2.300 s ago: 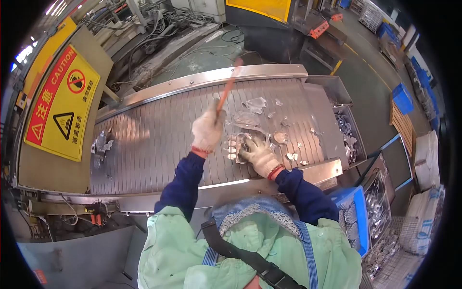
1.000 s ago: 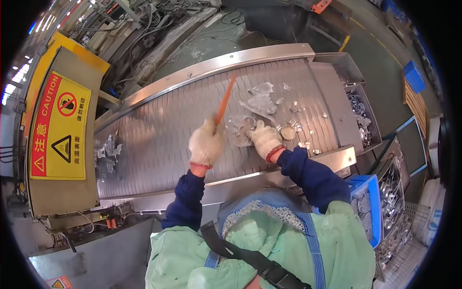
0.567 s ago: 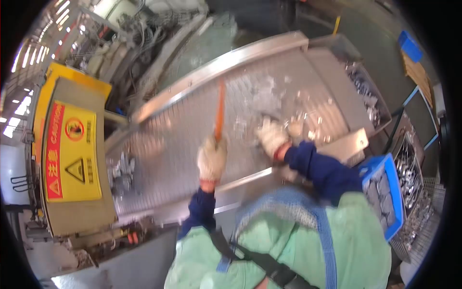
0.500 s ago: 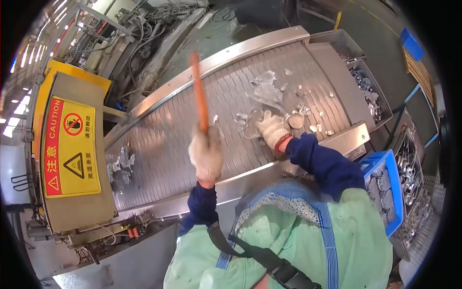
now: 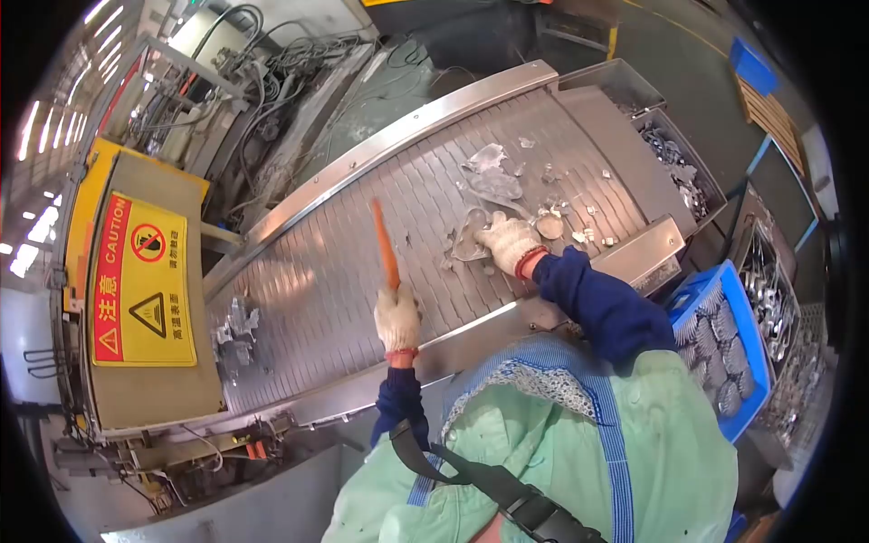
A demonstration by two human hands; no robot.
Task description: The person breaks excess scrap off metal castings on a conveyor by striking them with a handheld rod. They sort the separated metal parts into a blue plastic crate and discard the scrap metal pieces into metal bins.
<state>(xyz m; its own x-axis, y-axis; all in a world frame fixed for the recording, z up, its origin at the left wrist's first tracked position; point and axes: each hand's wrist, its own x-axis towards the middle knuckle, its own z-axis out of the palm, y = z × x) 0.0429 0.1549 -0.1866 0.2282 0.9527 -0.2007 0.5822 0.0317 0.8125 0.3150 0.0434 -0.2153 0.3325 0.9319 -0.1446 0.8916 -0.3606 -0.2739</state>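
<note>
My left hand [image 5: 398, 321], in a white knit glove, is wrapped round the lower end of an orange stick [image 5: 386, 246]. The stick points up and away over the slatted metal conveyor [image 5: 339, 262]. On the belt, my right hand [image 5: 509, 242], gloved too, has its fingers closed on the edge of a shiny metal casting [image 5: 470, 237]; part of its grip is hidden. Beside that hand lies a round metal piece [image 5: 549, 226] among small fragments. Farther up the belt are larger thin, jagged metal scraps [image 5: 493, 176].
More scraps [image 5: 237, 330] lie at the belt's left end, beside a yellow caution sign [image 5: 145, 285]. A blue crate [image 5: 759, 362] of finned metal parts stands at right. Metal bins [image 5: 715, 204] with scrap sit past the belt's end. Raised rails [image 5: 398, 136] border the belt.
The orange stick and my left hand have come down, and the stick is less blurred. My right hand stays at the casting. The head view has shifted slightly.
</note>
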